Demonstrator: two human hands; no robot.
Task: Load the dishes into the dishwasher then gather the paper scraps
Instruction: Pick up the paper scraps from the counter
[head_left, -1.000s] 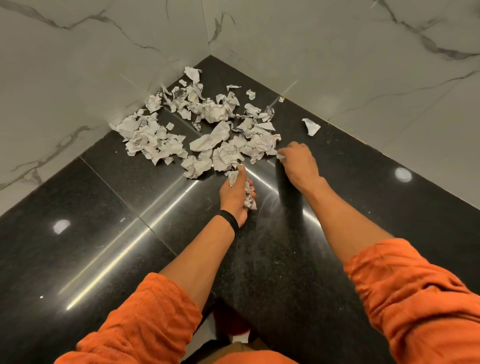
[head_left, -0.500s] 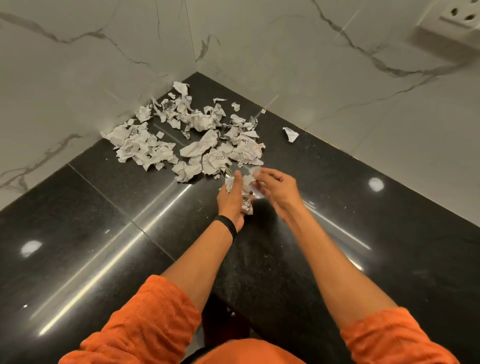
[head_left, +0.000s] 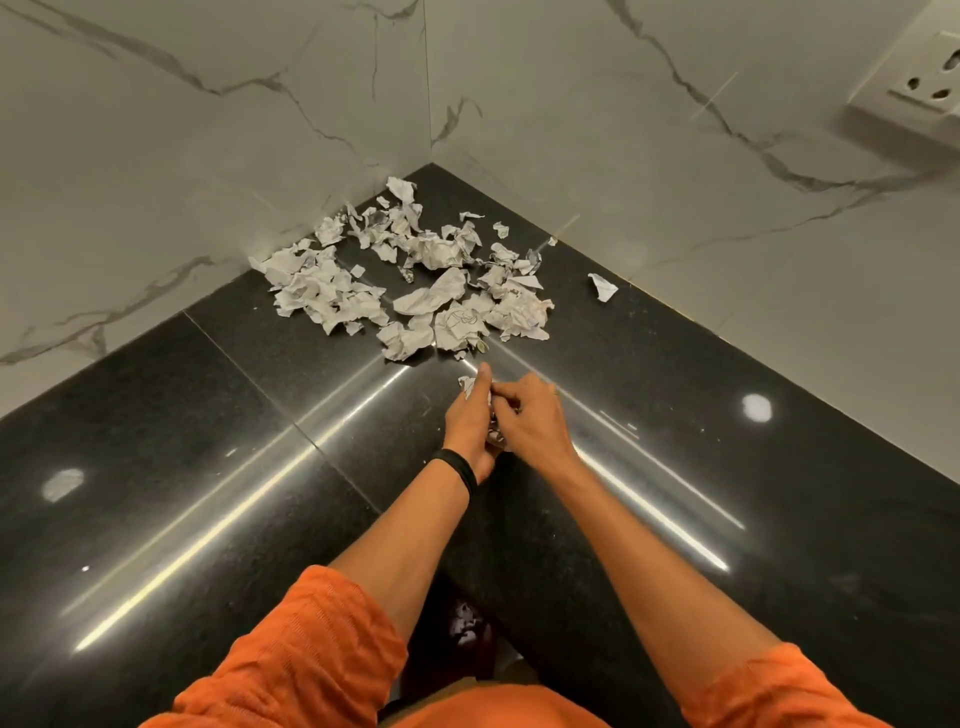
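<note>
Paper scraps (head_left: 415, 291) mostly lie in a big messy pile in the corner of the black tabletop (head_left: 208, 467), right up vs the marble walls (head_left: 208, 156), w/ one lone scrap (head_left: 602, 287) off to the right by itself. A sec ago the right hand (head_left: 530, 415) was out at the near edge of the pile; now it's back at the left hand (head_left: 467, 421), both touching, just in front of the pile. Left hand fingers are curled round a small wad (head_left: 494, 434) of picked-up bits. Right hand fingers are bent & look pinched on that same wad, prob tucking a new piece in, tho I can't see the piece itself. So that's one more bit gathered, I think. Pile looks abt the same size as before, so lots left to pick up. No dishes or dishwasher in sight, so I guess that part's done & this is the 2nd part, early on
</note>
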